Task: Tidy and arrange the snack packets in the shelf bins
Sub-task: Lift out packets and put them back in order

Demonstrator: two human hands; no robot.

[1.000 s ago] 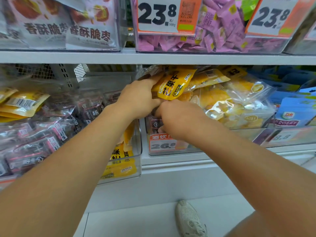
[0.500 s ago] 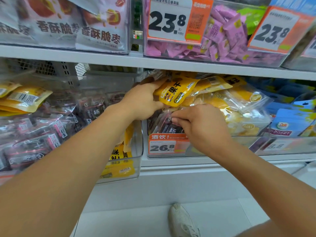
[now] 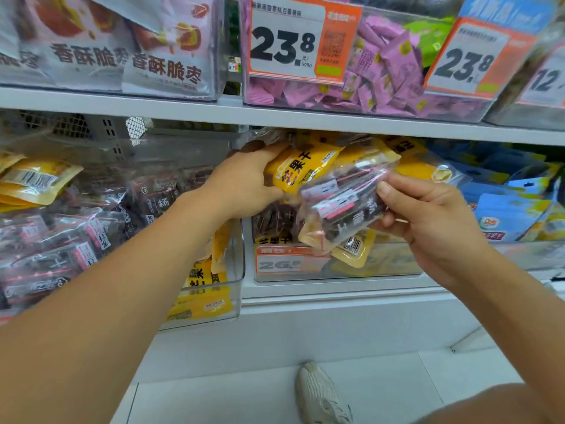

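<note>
My right hand [image 3: 428, 215] grips a clear packet of dark dried fruit [image 3: 342, 203], held in front of the middle clear bin [image 3: 336, 270]. My left hand [image 3: 247, 185] reaches into the top of that bin and holds up a yellow mango packet [image 3: 302, 169] with its fingers curled round the packet's edge. More yellow packets [image 3: 409, 166] fill the bin behind, and further dark packets [image 3: 272, 218] lie low in it. The left bin [image 3: 235, 270] holds several dark fruit packets [image 3: 91, 215] and some yellow ones [image 3: 201, 301] at its front right.
The shelf above [image 3: 275, 117] carries bins of white jujube bags [image 3: 165, 65] and pink sweets [image 3: 382, 75] with price tags [image 3: 284, 44]. Blue Dole packs [image 3: 504, 215] sit in the bin at right. A shoe [image 3: 321, 396] stands on the pale floor below.
My right hand has pulled a dark fruit packet up out of the middle bin and drawn it to the right. My left hand stays on the yellow packet.
</note>
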